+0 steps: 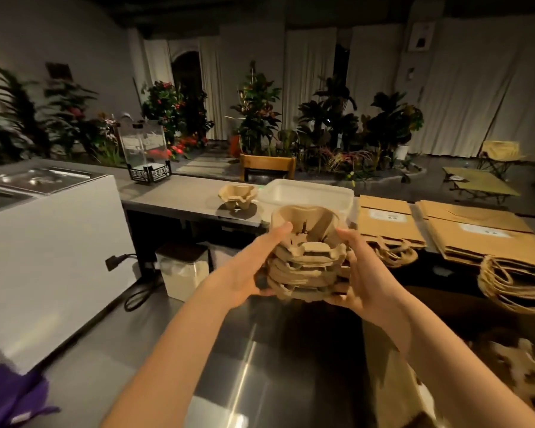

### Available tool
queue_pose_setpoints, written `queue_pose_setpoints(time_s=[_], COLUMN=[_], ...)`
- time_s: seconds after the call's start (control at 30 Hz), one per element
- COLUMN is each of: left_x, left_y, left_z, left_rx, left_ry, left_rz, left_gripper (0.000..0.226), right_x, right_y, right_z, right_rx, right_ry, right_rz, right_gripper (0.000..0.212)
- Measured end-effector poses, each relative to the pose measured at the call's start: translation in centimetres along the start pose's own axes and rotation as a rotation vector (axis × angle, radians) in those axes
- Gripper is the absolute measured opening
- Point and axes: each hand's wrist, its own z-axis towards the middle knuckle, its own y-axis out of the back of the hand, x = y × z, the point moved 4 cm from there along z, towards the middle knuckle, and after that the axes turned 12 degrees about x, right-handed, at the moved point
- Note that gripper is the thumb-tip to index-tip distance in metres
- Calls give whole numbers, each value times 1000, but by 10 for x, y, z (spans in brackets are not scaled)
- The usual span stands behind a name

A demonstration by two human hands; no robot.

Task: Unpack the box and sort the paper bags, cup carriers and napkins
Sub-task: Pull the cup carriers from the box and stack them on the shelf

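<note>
Just left of the white tub (306,196), 1 cup carrier (238,196) sits alone on the surface (183,196), probably the start of the carrier pile. In front of the tub, the left hand (254,267) and right hand (362,273) clamp a nested stack of cup carriers (306,264) from opposite sides. Squeezing both flanks likely keeps the loose pulp trays from sliding apart. The stack is held in the air, not yet set down. Right of the tub, 2 piles of paper bags (389,223) lie flat, handles toward the person, so that group looks sorted.
</note>
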Motion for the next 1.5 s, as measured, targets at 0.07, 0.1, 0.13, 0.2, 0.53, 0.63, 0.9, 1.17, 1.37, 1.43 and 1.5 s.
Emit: queue_pose_setpoints(time_s=[0.07,0.1,0.13,0.2,0.53,0.63,0.9,1.17,1.37,1.43,1.5], left_x=[-17,-24,-32,-48,-120,-137,-141,-113,-98,-94,-91], left_y=[41,63,82,118,219,228,254,274,281,284,288], left_z=[9,15,21,34,98,115,163,199,207,210,212], left_rx=[-26,-39,-49,-60,-34,-35,-60,-63,-97,-148,-207], left_ry=[17,26,34,37,-59,-82,-82,-33,30,52,61], left_rz=[42,51,48,37,28,39,49,29,54,96,162], left_gripper=[32,34,38,42,45,48,48,52,55,65,72], right_x=[7,13,20,37,128,145,155,136,127,128,128], right_y=[-26,-37,-49,-69,-121,-124,-124,-109,-108,-109,-110], right_z=[31,47,61,89,193,214,264,306,325,328,330], right_rx=[10,20,28,38,56,58,44,57,6,-4,-25], right_ry=[-1,-5,-11,-25,1,28,32,-32,-18,-1,-1], right_rz=[-24,-44,-62,-70,-256,-274,-298,-252,-277,-272,-277], right_gripper=[60,63,65,67,69,70,60,68,41,36,36])
